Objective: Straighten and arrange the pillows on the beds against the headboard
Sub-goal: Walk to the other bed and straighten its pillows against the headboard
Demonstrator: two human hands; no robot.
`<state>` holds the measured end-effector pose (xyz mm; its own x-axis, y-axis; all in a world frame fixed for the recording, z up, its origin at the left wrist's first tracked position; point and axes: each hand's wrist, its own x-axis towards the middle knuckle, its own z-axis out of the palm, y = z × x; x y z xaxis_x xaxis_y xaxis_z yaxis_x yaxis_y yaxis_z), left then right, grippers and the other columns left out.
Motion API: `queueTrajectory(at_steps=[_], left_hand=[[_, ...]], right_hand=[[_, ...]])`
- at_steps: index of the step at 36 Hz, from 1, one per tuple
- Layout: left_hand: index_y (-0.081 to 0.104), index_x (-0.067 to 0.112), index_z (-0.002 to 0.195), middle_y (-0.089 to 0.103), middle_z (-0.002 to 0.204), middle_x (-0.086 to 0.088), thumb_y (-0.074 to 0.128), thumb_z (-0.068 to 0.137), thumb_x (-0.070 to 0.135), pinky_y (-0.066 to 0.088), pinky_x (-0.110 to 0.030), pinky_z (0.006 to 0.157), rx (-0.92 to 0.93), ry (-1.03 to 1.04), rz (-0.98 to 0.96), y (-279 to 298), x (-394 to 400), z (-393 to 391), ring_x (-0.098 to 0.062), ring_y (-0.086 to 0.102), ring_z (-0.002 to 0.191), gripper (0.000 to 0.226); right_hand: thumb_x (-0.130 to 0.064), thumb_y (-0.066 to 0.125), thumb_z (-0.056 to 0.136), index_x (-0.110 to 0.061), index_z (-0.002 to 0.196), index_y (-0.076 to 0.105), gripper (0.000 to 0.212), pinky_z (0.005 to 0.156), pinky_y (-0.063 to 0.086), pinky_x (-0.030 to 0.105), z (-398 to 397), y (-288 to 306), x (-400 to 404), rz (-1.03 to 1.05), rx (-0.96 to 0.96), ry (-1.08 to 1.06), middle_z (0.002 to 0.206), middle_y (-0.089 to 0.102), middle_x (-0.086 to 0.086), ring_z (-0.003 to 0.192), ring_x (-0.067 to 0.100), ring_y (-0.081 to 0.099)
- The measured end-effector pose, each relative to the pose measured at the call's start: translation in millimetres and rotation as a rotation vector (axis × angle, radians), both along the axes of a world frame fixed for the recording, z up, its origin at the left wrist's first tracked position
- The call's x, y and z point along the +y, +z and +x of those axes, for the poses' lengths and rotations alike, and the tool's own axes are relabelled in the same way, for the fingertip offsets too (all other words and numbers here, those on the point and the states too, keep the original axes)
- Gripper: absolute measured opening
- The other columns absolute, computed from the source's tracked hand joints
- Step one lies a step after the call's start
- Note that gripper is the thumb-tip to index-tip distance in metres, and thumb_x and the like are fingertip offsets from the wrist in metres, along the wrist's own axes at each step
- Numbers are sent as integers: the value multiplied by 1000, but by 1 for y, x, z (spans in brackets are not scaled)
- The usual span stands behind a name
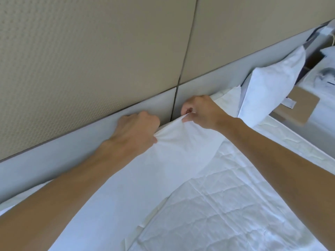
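Left hand [137, 129]: fingers clenched on a bunched edge of the white sheet [177, 151], knuckles just beside the grey lower band of the headboard [54, 151].

Right hand [201, 113]: fingers pinching the same sheet edge from above, close to the vertical seam between headboard panels.

White sheet: smooth cloth, gathered to a peak between the two hands, spreading down and left over the bed.

Quilted mattress cover [226, 205]: white, stitched in squares, creased, exposed to the right of the sheet.

Pillow [272, 84]: white, standing tilted against the headboard at the far right of the bed, well apart from both hands. A second flat white corner [232, 95] lies between it and the right hand; whether this is another pillow cannot be told.

Headboard, upper part: beige padded panels with a fine dimpled texture, divided by dark seams.

Brown box [299, 105]: beside the bed, beyond the pillow, partly hidden.
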<state>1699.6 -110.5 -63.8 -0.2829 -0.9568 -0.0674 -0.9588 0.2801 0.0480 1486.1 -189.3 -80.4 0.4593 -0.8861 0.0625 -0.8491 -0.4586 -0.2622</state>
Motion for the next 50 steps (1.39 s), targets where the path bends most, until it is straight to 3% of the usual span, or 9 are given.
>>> queueTrajectory(at_steps=[8, 14, 19, 26, 30, 37, 42, 46, 50], left_hand=[[39, 23, 69, 41, 76, 4, 60, 89, 46, 40, -30, 68, -63, 24, 81, 3, -15, -17, -22, 46, 77, 37], [42, 20, 74, 46, 82, 2, 53, 89, 58, 36, -29, 63, 37, -37, 111, 4, -44, -62, -23, 47, 76, 42], [39, 19, 65, 50, 73, -1, 57, 84, 62, 33, -30, 51, 119, -114, 107, -4, -76, -84, -25, 52, 70, 51], [46, 18, 68, 52, 74, -1, 71, 80, 44, 37, -29, 57, 172, -152, 155, -7, -86, -96, -28, 59, 77, 38], [46, 12, 63, 53, 71, -6, 72, 82, 28, 38, -26, 54, 200, -152, 128, -11, -92, -95, -28, 56, 66, 36], [39, 13, 69, 34, 68, 1, 63, 92, 31, 40, -32, 61, -4, -204, 44, -1, -91, -100, -29, 51, 74, 37], [50, 11, 82, 47, 79, -2, 59, 92, 43, 44, -32, 63, -55, -185, 60, 5, -97, -117, -26, 54, 76, 34], [52, 18, 83, 55, 83, 1, 49, 90, 62, 39, -30, 64, -84, -200, 19, 6, -99, -140, -23, 53, 77, 44], [47, 20, 74, 55, 80, 1, 55, 92, 48, 40, -30, 67, -90, -223, -10, -2, -104, -144, -24, 51, 76, 34]], right_hand=[[-24, 78, 78, -18, 84, 73, 10, 83, 44, 29, -18, -7, -9, 52, -159, 30, 87, 69, -7, 93, 10, 52], [-14, 77, 73, -27, 106, 68, 36, 91, 39, 36, -81, -2, -35, 42, 20, -97, 106, 65, -13, 107, 14, 47], [-18, 73, 77, -27, 105, 68, 29, 91, 32, 36, -114, 6, -55, -63, 121, -221, 103, 67, -11, 113, 14, 48], [-22, 72, 82, -22, 95, 70, 14, 99, 32, 39, -118, 2, -67, -75, 223, -171, 96, 62, -8, 106, 12, 50], [-17, 71, 84, -20, 91, 67, 8, 89, 30, 32, -125, 2, -71, -155, 162, -177, 85, 56, -11, 100, 13, 50], [-11, 68, 85, -22, 91, 67, 12, 89, 38, 36, -136, 1, -72, -175, 38, -178, 89, 62, -10, 96, 10, 46], [-1, 59, 83, -29, 110, 63, 39, 93, 31, 36, -160, 2, -69, -165, 156, -238, 114, 62, -10, 120, 12, 44], [-18, 58, 91, -23, 108, 65, 18, 87, 26, 31, -172, 2, -70, -214, 162, -321, 112, 64, -5, 118, 16, 47], [-19, 59, 93, -19, 96, 65, 7, 85, 28, 32, -170, 1, -70, -244, 144, -395, 104, 64, -4, 111, 19, 49]])
